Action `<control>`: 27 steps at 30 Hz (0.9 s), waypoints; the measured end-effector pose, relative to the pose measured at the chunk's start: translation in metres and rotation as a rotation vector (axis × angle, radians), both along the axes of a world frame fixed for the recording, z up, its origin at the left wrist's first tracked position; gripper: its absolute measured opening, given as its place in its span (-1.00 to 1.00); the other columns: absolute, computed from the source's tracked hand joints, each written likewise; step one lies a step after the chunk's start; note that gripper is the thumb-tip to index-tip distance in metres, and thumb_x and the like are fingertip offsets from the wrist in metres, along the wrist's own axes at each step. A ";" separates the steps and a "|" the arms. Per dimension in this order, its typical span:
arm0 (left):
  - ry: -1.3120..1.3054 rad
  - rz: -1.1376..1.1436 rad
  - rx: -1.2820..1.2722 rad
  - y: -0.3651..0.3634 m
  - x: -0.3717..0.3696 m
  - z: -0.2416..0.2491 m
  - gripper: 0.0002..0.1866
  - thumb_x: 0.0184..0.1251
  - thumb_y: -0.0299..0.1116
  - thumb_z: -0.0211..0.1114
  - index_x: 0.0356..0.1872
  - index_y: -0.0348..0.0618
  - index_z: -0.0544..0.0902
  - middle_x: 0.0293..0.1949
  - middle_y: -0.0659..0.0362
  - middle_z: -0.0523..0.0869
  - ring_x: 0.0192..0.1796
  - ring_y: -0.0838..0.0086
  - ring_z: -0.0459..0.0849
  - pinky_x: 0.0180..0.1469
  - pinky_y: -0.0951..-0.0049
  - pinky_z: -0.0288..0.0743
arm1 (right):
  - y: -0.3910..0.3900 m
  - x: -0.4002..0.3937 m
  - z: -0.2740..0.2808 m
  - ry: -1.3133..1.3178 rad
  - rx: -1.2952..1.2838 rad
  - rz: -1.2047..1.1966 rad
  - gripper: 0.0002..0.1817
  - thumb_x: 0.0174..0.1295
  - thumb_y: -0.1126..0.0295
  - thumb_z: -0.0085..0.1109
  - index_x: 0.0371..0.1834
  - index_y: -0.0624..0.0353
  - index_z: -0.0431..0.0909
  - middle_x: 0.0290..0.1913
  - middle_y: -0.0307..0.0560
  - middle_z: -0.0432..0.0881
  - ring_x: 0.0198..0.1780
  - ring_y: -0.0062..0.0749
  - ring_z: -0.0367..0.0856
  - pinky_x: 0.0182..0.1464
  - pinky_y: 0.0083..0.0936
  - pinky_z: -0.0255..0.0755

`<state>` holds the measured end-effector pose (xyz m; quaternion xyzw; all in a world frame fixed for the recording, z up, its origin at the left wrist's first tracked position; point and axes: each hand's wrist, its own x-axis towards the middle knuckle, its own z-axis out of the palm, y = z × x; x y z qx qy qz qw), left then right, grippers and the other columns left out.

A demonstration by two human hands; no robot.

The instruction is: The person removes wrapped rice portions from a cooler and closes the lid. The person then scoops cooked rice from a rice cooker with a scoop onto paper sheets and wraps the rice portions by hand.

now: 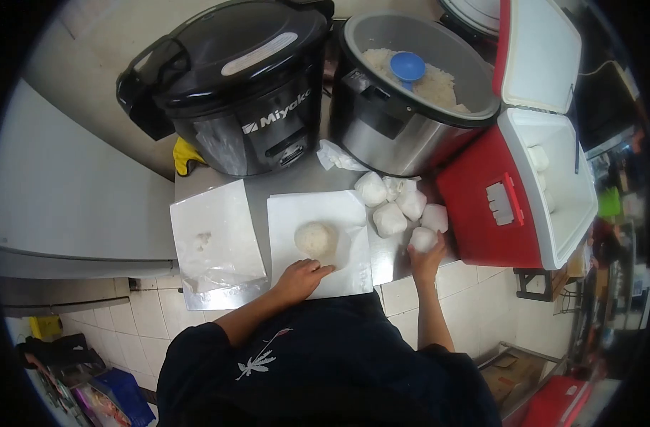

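A round mound of rice (316, 240) lies on a stack of white paper sheets (286, 213) in front of me. My left hand (301, 280) is at the lower edge of the stack, just below the rice, its fingers curled and the index finger reaching onto the paper; what it holds, if anything, is too small to name. To the right, my right hand (426, 257) has its fingers around a white wrapped bundle (423, 240). Several similar wrapped bundles (390, 220) sit close together beside and behind it on the metal table.
Behind stand a closed black cooker (247, 107) and an open cooker (389, 135) holding rice (435, 87) and a blue scoop (407, 66). An open red cooler (481, 206) is at right. Plastic-covered sheets (218, 242) lie left; a yellow cloth (185, 156) is behind.
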<state>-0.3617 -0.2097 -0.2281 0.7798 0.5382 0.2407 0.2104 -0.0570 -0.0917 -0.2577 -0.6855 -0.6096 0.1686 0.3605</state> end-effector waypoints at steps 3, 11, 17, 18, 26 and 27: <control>0.166 -0.091 0.030 -0.001 0.001 0.008 -0.52 0.10 -0.50 0.10 0.13 0.01 0.50 -0.37 0.17 0.51 -0.31 0.31 0.55 -0.22 0.35 0.46 | -0.004 -0.002 0.001 -0.386 0.007 0.212 -0.12 -0.09 0.33 0.35 0.30 0.33 0.07 0.22 0.30 0.20 0.23 0.19 0.15 0.26 -0.16 0.11; 0.236 -0.129 0.057 -0.001 0.005 0.009 -0.54 0.10 -0.46 0.10 0.12 -0.06 0.49 -0.32 0.14 0.51 -0.26 0.32 0.57 -0.15 0.35 0.48 | -0.046 -0.127 0.094 0.070 0.132 0.914 -0.79 -0.04 0.52 0.29 -0.31 0.16 0.51 -0.25 -0.06 0.54 -0.13 -0.11 0.50 -0.07 -0.29 0.39; 0.061 -0.030 0.083 -0.004 0.005 -0.011 -0.75 0.11 -0.45 0.09 -0.17 -0.23 0.56 -0.28 0.06 0.52 -0.19 0.25 0.59 -0.08 0.29 0.49 | -0.049 -0.149 0.071 0.007 -0.124 1.017 -0.84 -0.01 0.44 0.26 -0.44 0.17 0.44 -0.39 0.00 0.52 -0.30 -0.03 0.53 -0.27 -0.23 0.40; 0.087 -0.029 0.067 -0.006 0.006 -0.006 -0.78 0.11 -0.44 0.10 -0.21 -0.23 0.57 -0.28 0.05 0.52 -0.21 0.25 0.59 -0.08 0.28 0.49 | -0.047 -0.148 0.067 0.005 -0.121 1.019 -0.84 -0.01 0.44 0.26 -0.44 0.17 0.44 -0.39 0.00 0.52 -0.30 -0.03 0.53 -0.27 -0.23 0.40; 0.041 0.063 -0.009 -0.006 0.004 -0.012 -0.84 0.06 -0.43 0.19 -0.28 -0.11 0.61 -0.27 0.10 0.57 -0.29 0.27 0.58 -0.11 0.27 0.48 | -0.032 -0.120 0.023 -0.281 -0.159 0.858 -0.79 0.09 0.31 0.23 -0.26 0.16 0.54 -0.33 0.02 0.57 -0.30 -0.05 0.60 -0.27 -0.24 0.50; 0.042 0.062 -0.007 -0.006 0.004 -0.013 -0.84 0.06 -0.43 0.19 -0.28 -0.11 0.61 -0.27 0.10 0.57 -0.29 0.27 0.58 -0.11 0.27 0.48 | -0.031 -0.118 0.021 -0.281 -0.157 0.856 -0.79 0.09 0.31 0.23 -0.26 0.16 0.54 -0.33 0.02 0.57 -0.30 -0.05 0.60 -0.27 -0.24 0.50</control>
